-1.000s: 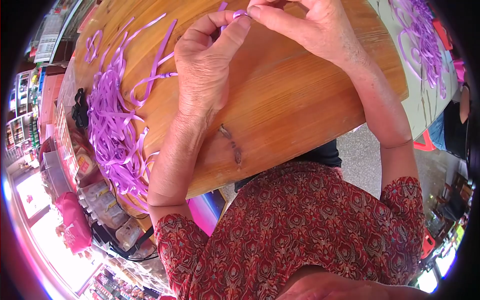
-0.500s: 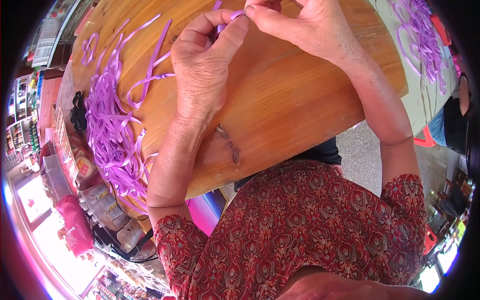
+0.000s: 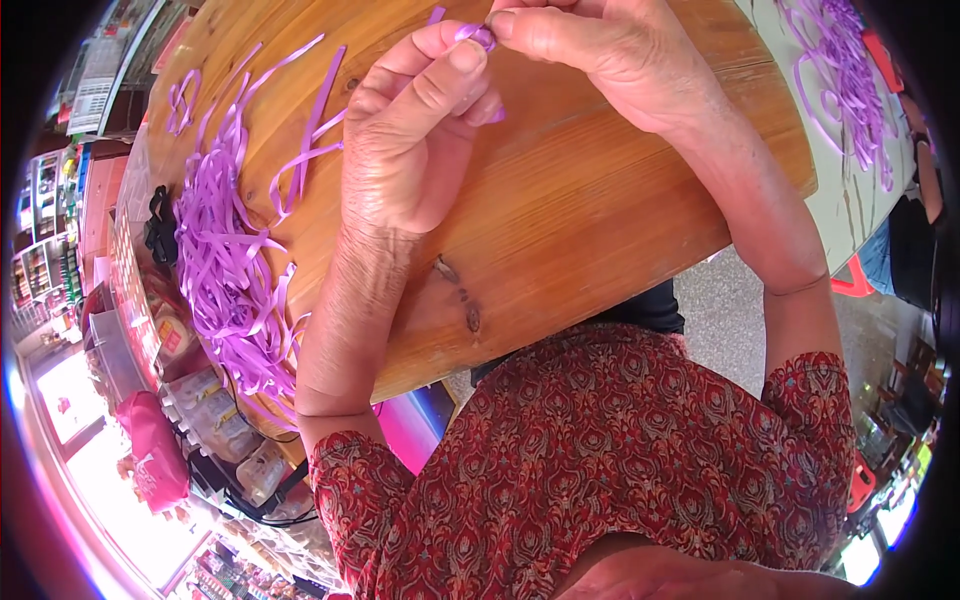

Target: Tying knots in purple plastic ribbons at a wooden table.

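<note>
Near the top of the view, my left hand point(image 3: 415, 125) pinches a purple ribbon point(image 3: 476, 37) between thumb and fingers, where it forms a small loop or knot. A short piece of ribbon shows below those fingers. My right hand point(image 3: 600, 50) meets it there, thumb and fingertips pressed together at the ribbon's edge; its upper fingers are cut off by the frame. Left of my left wrist, a large tangled pile of purple ribbons point(image 3: 225, 265) lies along the table edge, with several loose strands reaching toward my left hand.
The wooden table point(image 3: 570, 220) has a rounded edge in front of me. To the right, a white marbled surface point(image 3: 790, 90) bears another heap of purple ribbons point(image 3: 850, 85). A pink bag point(image 3: 153, 450) and plastic bins stand at the left. Another person's arm shows at far right.
My left hand has turned, its palm showing more and the ribbon loop clearer at the fingertips. The loose strand beside my left wrist has shifted. My right hand stays at the ribbon.
</note>
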Available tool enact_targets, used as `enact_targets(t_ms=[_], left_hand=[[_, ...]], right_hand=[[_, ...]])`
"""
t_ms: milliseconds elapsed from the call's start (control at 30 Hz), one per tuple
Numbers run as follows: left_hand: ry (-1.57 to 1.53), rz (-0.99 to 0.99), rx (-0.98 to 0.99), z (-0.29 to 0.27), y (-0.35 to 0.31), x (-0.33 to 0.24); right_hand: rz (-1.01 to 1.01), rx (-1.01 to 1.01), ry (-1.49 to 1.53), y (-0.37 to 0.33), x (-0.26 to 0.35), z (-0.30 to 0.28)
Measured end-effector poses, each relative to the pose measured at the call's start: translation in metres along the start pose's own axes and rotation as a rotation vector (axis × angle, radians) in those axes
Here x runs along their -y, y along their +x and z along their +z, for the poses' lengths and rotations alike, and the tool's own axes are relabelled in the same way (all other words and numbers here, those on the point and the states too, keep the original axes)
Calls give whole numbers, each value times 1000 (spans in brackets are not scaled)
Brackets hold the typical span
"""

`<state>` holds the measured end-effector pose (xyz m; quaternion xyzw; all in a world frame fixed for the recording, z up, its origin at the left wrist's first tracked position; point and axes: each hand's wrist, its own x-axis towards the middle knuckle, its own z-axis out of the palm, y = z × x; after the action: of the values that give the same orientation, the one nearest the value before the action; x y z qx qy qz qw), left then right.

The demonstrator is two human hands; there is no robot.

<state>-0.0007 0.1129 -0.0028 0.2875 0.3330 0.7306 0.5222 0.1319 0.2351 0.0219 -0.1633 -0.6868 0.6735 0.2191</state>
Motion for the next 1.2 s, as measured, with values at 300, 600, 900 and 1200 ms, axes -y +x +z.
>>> enact_targets(t_ms=[300, 600, 900, 1200], left_hand=[[-72, -34, -58, 0, 2, 0], [-104, -24, 17, -10, 4, -2], [-71, -12, 11, -12, 2, -1], [99, -25, -144, -1, -1, -2]], right_hand=[[-112, -46, -116, 2, -2, 4], [-1190, -155, -353, 24, -9, 7], [-724, -38, -400, -5, 16, 4], [-1173, -32, -362, 24, -13, -5]])
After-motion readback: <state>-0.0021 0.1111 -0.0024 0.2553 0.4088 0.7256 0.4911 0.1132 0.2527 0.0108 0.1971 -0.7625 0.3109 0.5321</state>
